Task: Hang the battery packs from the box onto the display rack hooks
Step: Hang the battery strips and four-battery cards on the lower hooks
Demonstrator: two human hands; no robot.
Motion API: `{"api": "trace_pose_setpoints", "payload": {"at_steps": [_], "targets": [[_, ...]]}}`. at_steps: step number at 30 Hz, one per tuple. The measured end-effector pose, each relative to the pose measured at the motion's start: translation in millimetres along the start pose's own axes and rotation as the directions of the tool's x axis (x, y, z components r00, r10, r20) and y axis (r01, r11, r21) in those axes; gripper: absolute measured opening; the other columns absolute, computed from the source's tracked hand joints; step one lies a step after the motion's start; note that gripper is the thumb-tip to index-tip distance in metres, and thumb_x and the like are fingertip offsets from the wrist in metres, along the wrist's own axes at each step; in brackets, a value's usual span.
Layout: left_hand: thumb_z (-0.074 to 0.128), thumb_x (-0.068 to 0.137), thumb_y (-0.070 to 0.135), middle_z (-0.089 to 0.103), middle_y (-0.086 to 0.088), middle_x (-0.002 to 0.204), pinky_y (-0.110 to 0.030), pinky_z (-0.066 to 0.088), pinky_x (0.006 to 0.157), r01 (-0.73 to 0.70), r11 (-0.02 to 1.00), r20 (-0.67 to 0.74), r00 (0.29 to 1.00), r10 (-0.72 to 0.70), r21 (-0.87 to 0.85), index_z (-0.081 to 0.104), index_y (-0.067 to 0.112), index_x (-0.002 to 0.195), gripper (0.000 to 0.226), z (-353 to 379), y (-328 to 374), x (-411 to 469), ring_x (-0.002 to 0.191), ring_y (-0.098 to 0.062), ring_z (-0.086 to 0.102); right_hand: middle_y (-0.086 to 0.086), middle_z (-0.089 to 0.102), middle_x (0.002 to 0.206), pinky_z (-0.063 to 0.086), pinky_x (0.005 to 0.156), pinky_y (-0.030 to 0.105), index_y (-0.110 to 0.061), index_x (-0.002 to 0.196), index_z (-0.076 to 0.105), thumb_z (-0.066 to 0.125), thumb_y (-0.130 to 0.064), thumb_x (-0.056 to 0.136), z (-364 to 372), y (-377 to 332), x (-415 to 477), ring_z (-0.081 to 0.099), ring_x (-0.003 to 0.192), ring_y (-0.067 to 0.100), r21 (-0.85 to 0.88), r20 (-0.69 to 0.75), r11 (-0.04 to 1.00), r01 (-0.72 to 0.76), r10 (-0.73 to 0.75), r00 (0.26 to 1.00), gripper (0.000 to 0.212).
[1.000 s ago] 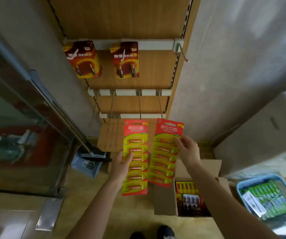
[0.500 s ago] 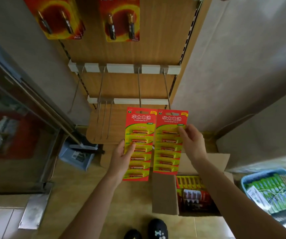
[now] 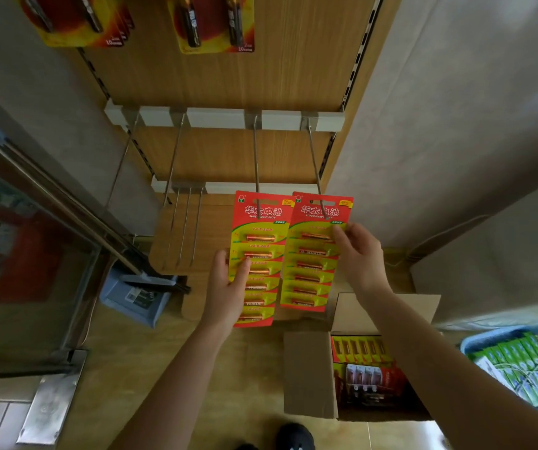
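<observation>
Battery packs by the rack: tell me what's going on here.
A person holds two red-and-yellow battery packs up to the display rack. The left hand grips the left pack by its edge. The right hand pinches the right pack near its top, where the rightmost hook appears to cross its hang slot. Neither pack clearly hangs on its own yet. The open cardboard box on the floor holds more packs.
</observation>
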State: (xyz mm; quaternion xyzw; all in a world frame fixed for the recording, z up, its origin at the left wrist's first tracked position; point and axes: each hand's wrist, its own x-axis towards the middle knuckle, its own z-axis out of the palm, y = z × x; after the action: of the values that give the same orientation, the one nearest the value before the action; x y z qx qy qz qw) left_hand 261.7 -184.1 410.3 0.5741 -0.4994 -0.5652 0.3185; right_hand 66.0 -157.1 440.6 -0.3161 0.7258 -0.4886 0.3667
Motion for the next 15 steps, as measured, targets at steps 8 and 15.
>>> {"api": "trace_pose_setpoints", "payload": {"at_steps": [8, 15], "targets": [[0.039, 0.098, 0.025, 0.056, -0.002, 0.123, -0.039, 0.05, 0.089, -0.022, 0.984, -0.01, 1.0, 0.024, 0.178, 0.041, 0.013, 0.127, 0.031, 12, 24, 56, 0.111, -0.019, 0.057, -0.001, 0.064, 0.084, 0.046, 0.064, 0.022, -0.014, 0.092, 0.059, 0.048, -0.024, 0.095, 10, -13, 54, 0.06, 0.073, 0.009, -0.137, 0.009, 0.989, 0.05, -0.05, 0.999, 0.016], [0.033, 0.1, 0.018, 0.054, -0.008, 0.117, -0.031, 0.038, 0.075, 0.004, 0.933, -0.099, 0.994, 0.034, 0.36, 0.036, 0.008, 0.131, 0.032, 13, 47, 99, 0.105, -0.021, 0.055, -0.001, 0.058, 0.082, 0.037, 0.068, 0.026, -0.012, 0.099, 0.06, 0.043, -0.023, 0.097, 16, -27, 91, 0.053, 0.072, 0.013, -0.274, 0.023, 0.96, 0.057, -0.053, 0.998, 0.02]]}}
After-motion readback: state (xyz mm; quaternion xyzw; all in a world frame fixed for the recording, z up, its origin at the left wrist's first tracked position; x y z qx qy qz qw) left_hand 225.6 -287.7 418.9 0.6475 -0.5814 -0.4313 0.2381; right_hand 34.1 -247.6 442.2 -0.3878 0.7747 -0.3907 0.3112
